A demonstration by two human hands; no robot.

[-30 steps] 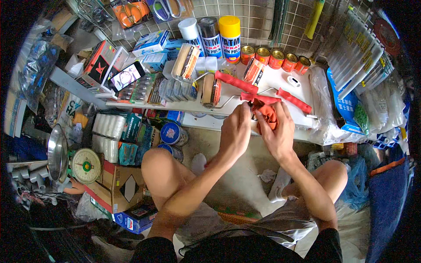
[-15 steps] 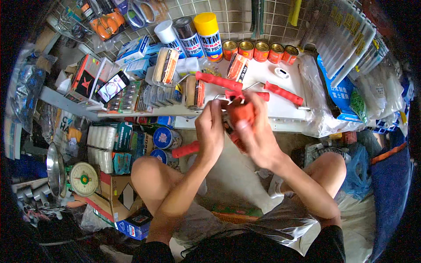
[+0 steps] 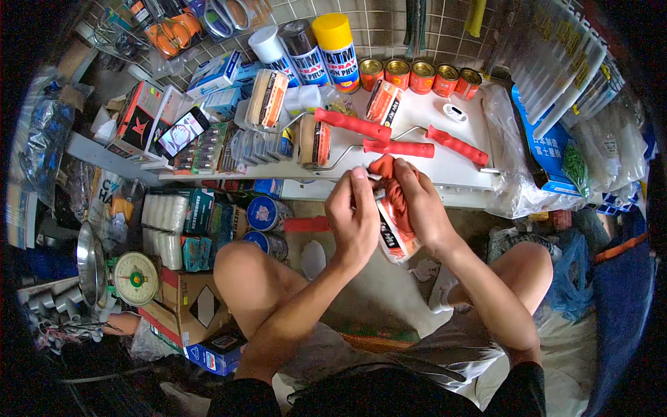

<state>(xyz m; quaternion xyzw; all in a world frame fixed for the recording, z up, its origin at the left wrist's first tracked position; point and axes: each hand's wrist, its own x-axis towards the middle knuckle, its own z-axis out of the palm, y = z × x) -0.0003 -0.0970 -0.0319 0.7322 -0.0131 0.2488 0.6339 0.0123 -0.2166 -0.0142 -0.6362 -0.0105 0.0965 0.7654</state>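
In front of the bench, both my hands work on a paint roller [image 3: 394,244] with a black-and-white label. My right hand [image 3: 425,217] is closed round an orange-red cloth [image 3: 393,186], bunched against the roller's upper part. On the other side my left hand [image 3: 353,215] is closed, thumb and fingers pinched at the roller's metal end; the exact contact is partly hidden. Just beyond lie other rollers with red handles [image 3: 399,148], and their labelled sleeves [image 3: 314,141] rest on the white bench [image 3: 424,174].
Spray cans [image 3: 335,52] and several small orange tins [image 3: 422,76] line the back. Further left are a phone [image 3: 183,132] and boxes [image 3: 139,125]. A dial scale [image 3: 135,278] stands low left; plastic packaging [image 3: 538,167] hangs over the bench's right end.
My right hand, blurred before, has shifted right and shows clearly. The roller's labelled body is now more visible below the cloth. My left hand has moved slightly right and down.
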